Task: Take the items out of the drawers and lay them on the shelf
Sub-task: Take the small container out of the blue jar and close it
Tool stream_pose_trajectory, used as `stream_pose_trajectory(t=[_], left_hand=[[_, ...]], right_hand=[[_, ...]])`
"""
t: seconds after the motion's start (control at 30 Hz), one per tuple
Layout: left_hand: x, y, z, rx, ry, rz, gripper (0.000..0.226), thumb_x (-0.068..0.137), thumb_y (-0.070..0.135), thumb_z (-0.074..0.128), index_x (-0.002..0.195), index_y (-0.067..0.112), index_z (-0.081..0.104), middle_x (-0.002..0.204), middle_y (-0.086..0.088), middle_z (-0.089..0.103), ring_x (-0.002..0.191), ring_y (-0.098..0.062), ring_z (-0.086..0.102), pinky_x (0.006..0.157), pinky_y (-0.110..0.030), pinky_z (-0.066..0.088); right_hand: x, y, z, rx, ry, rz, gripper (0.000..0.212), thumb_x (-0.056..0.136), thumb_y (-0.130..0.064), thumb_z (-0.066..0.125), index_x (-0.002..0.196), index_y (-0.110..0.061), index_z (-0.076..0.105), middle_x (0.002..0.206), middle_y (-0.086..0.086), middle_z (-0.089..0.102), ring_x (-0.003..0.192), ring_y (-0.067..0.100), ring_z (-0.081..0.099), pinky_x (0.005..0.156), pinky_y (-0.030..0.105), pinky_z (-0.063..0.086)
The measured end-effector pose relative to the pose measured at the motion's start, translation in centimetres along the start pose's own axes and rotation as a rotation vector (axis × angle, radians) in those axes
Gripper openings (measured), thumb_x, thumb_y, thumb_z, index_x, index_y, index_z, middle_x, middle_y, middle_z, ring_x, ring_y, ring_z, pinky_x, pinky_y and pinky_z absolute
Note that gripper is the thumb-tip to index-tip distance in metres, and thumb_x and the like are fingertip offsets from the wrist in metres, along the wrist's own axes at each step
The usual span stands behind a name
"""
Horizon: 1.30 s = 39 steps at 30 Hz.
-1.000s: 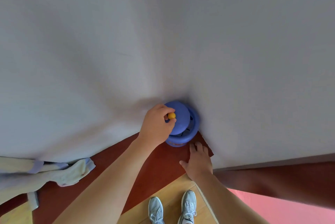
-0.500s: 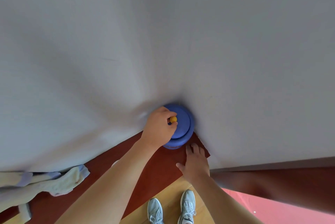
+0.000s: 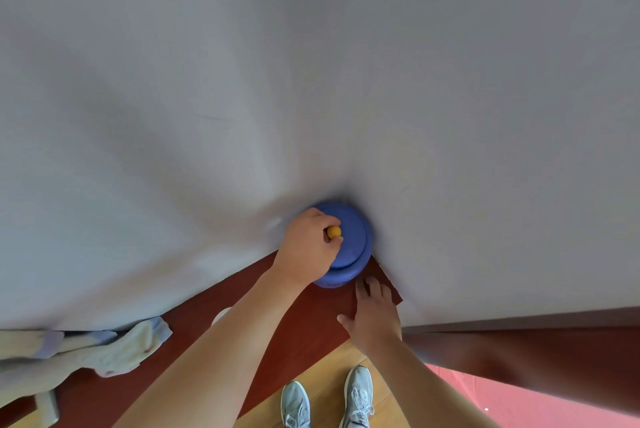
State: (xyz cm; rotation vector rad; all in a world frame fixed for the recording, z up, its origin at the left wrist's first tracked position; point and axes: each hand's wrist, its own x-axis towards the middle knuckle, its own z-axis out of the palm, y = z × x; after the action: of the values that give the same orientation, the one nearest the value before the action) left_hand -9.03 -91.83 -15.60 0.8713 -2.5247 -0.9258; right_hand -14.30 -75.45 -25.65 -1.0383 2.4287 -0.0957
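- We read no brand, label or writing on any surface in the head view.
- We see a round blue toy (image 3: 349, 247) of stacked discs, standing on the reddish-brown shelf (image 3: 304, 317), pushed into the corner where the pale wall (image 3: 311, 64) meets the shelf.
- Its axis runs upright, discs lying flat; a small yellow knob (image 3: 334, 231) stands at the top centre, pointing toward the camera.
- Our left hand (image 3: 308, 247) is curled over the toy from the left, thumb and forefinger pinched on the yellow knob, the remaining fingers folded in.
- Our right hand (image 3: 375, 317) lies flat and spread on the shelf surface just beside the toy's near edge, palm down, grasping nothing.
- Pale socks (image 3: 114, 351) with lilac trim lie on the shelf's left part, well apart from the toy.
- A white round object (image 3: 220, 316) shows partly behind the left forearm; we cannot tell what it is.
- Below the shelf edge we see grey trainers (image 3: 327, 400) on a wooden floor (image 3: 332, 368), beside a pink mat (image 3: 519, 403).
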Motion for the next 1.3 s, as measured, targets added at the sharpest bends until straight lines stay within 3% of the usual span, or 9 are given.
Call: stream_pose_trajectory(t=[0.27, 0.4, 0.5, 0.8, 1.0, 1.13, 1.3], left_hand=[[0.62, -0.57, 0.48, 0.132, -0.097, 0.001, 0.013, 0.083, 0.015, 0.057, 0.077, 0.007, 0.064, 0.076, -0.004, 0.054, 0.074, -0.022, 0.051, 0.066, -0.037, 0.041], [0.71, -0.11, 0.25, 0.171, -0.114, 0.012, 0.025, 0.082, 0.013, 0.055, 0.060, 0.010, 0.044, 0.061, 0.004, 0.034, 0.063, -0.017, 0.038, 0.058, -0.029, 0.023], [0.59, 0.10, 0.12, 0.184, -0.133, 0.037, 0.036, 0.085, 0.014, 0.055, 0.057, 0.017, 0.032, 0.062, 0.006, 0.031, 0.063, -0.015, 0.036, 0.059, -0.026, 0.020], [0.24, -0.17, 0.35, 0.158, -0.111, 0.009, 0.021, 0.086, 0.013, 0.056, 0.068, 0.004, 0.056, 0.072, -0.009, 0.053, 0.072, -0.021, 0.049, 0.064, -0.036, 0.040], [0.49, -0.02, 0.25, 0.192, -0.113, 0.021, 0.031, 0.083, 0.012, 0.056, 0.057, 0.009, 0.039, 0.057, -0.002, 0.038, 0.065, -0.018, 0.041, 0.058, -0.032, 0.029], [0.47, -0.27, 0.45, 0.164, -0.096, -0.009, 0.019, 0.086, 0.018, 0.058, 0.071, 0.006, 0.060, 0.073, -0.006, 0.055, 0.073, -0.021, 0.052, 0.066, -0.038, 0.043], [0.50, -0.28, 0.59, 0.136, -0.088, -0.033, 0.019, 0.085, 0.020, 0.060, 0.073, 0.007, 0.064, 0.073, -0.007, 0.058, 0.074, -0.022, 0.054, 0.070, -0.044, 0.047]], right_hand=[[-0.03, -0.01, -0.05, 0.003, -0.010, 0.003, 0.081, 0.088, -0.055, 0.057, 0.152, -0.018, 0.023, 0.153, 0.001, 0.021, 0.137, 0.022, 0.024, 0.110, 0.031, 0.034], [0.01, -0.08, -0.09, -0.003, -0.011, 0.000, 0.081, 0.089, -0.056, 0.057, 0.152, -0.018, 0.022, 0.153, 0.001, 0.021, 0.137, 0.022, 0.024, 0.110, 0.032, 0.034], [-0.03, -0.05, -0.14, -0.010, -0.012, 0.000, 0.082, 0.089, -0.056, 0.056, 0.152, -0.017, 0.022, 0.153, 0.002, 0.021, 0.137, 0.022, 0.024, 0.110, 0.032, 0.036], [-0.02, -0.03, -0.14, -0.029, -0.014, -0.006, 0.082, 0.089, -0.057, 0.055, 0.152, -0.018, 0.021, 0.153, 0.002, 0.021, 0.137, 0.022, 0.024, 0.109, 0.032, 0.036], [0.02, 0.01, -0.04, -0.039, -0.013, -0.007, 0.082, 0.089, -0.058, 0.055, 0.152, -0.018, 0.021, 0.153, 0.002, 0.021, 0.137, 0.022, 0.025, 0.109, 0.032, 0.036], [0.06, 0.03, 0.02, -0.031, -0.009, -0.005, 0.083, 0.089, -0.058, 0.056, 0.152, -0.018, 0.021, 0.153, 0.002, 0.022, 0.137, 0.022, 0.025, 0.110, 0.033, 0.035], [0.04, 0.08, 0.07, -0.032, -0.012, -0.007, 0.082, 0.089, -0.057, 0.056, 0.152, -0.018, 0.022, 0.154, 0.002, 0.020, 0.137, 0.022, 0.025, 0.110, 0.032, 0.035]])
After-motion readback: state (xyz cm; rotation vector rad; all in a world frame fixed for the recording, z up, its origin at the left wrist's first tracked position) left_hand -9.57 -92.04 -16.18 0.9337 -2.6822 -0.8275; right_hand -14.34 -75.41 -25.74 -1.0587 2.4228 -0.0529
